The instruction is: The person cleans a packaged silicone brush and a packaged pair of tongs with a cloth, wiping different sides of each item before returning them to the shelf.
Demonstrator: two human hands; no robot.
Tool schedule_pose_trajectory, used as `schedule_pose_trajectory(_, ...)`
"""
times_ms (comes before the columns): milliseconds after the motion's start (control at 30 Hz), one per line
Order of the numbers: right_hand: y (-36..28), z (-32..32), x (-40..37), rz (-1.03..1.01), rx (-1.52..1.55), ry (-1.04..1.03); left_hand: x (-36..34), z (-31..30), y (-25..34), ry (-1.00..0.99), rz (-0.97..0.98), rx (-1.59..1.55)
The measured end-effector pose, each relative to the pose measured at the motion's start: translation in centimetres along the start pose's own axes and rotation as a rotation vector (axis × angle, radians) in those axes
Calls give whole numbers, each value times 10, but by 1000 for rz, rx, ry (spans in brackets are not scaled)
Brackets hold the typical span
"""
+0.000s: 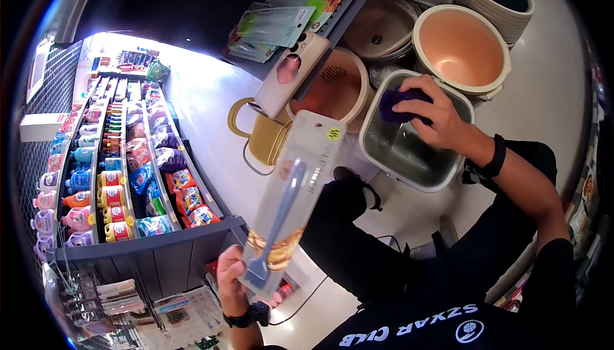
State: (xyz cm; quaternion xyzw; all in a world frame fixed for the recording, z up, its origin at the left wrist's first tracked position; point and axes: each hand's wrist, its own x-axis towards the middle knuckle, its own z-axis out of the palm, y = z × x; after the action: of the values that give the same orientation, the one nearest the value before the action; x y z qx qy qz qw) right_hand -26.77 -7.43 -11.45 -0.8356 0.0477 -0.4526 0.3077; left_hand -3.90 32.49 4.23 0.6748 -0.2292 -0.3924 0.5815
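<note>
My left hand (231, 274) grips the lower end of a clear package that stands tilted. Inside the package is a long blue spatula (281, 216), and a picture of food is printed near the bottom. My right hand (435, 110) is closed around a bunched dark purple cloth (400, 104). Both are over the mouth of a grey-green square bucket (460, 145) with a pale rim. Part of the cloth is hidden behind my fingers.
An orange-lined round bucket (460, 46), a stack of pale buckets (511, 27) and a yellow container (267, 138) surround the square bucket. Packaged goods (272, 27) lie on a dark shelf above. Racks of detergent bottles (112, 196) stand left; a cable crosses the floor.
</note>
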Motion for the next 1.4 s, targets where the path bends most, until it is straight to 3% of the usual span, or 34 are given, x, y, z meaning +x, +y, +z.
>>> schedule_pose_trajectory(133, -1, 2, 0, 9, -18, 19, -4, 15, -28, -79, -114, -14)
schedule_pose_trajectory(400, 0, 4, -6, 100, 9, 124, 43, 79, -65, -356, -101, 146)
schedule_pose_trajectory(567, -8, 9, -10, 111, 74, 76, 72, 129, -90, -433, -42, -88)
schedule_pose_trajectory(700, -9, 15, -16, 91, 61, 42, 92, 145, -97, -466, -271, -473)
schedule_pose_trajectory(833, -11, 16, -16, 69, 29, 48, 106, 160, -99, -483, -335, -735)
schedule_pose_trajectory(933, -11, 16, -14, 58, 12, 47, 108, 179, -89, -371, -467, -690)
schedule_pose_trajectory(1167, -12, 23, -22, -42, 3, 55, 135, 176, -111, -638, -516, -776)
schedule_pose_trajectory(1400, -10, 24, -27, -196, -31, 19, 138, 206, -97, -664, -602, -723)
